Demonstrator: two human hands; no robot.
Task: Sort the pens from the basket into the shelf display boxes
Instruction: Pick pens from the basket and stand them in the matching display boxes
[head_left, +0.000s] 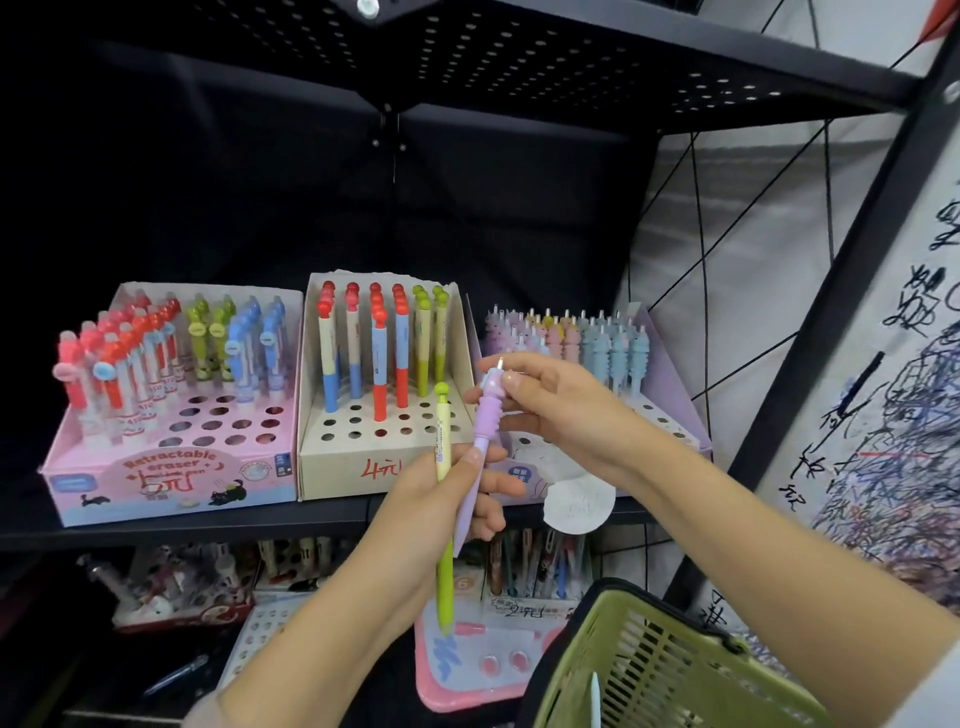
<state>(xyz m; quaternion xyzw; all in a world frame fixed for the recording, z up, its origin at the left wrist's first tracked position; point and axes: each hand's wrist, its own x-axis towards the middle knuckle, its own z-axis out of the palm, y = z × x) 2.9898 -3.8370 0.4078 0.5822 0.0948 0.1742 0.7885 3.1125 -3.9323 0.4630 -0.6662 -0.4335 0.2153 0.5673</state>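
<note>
Basket (644, 670) first: the green plastic one hangs at the lower right, closest to the camera, apparently carried on the right arm so both hands stay free for sorting; a pale pen tip (595, 696) pokes up inside it, so stock is likely left.

Just above it, the left hand (441, 499) grips two pens upright like a small bundle: a yellow-green pen (443, 499) with a ball top and a purple pen (480, 447). Holding both in one fist looks like a way to keep the next pen ready while one is dealt out.

The right hand (540, 400) pinches the purple pen by its top end, fingers curled round the cap, as if to draw it out of the bundle.

Beyond the hands, three display boxes stand side by side on the black shelf (182, 530). The purple box (670, 415) at the right holds matching pastel ribbed pens, so it is my guess for the purple pen's home. The cream box (317, 457) in the middle has ball-topped pens, green ones among them, and many free holes. The pink box (78, 493) at the left holds erasers, with empty holes toward its front.
</note>
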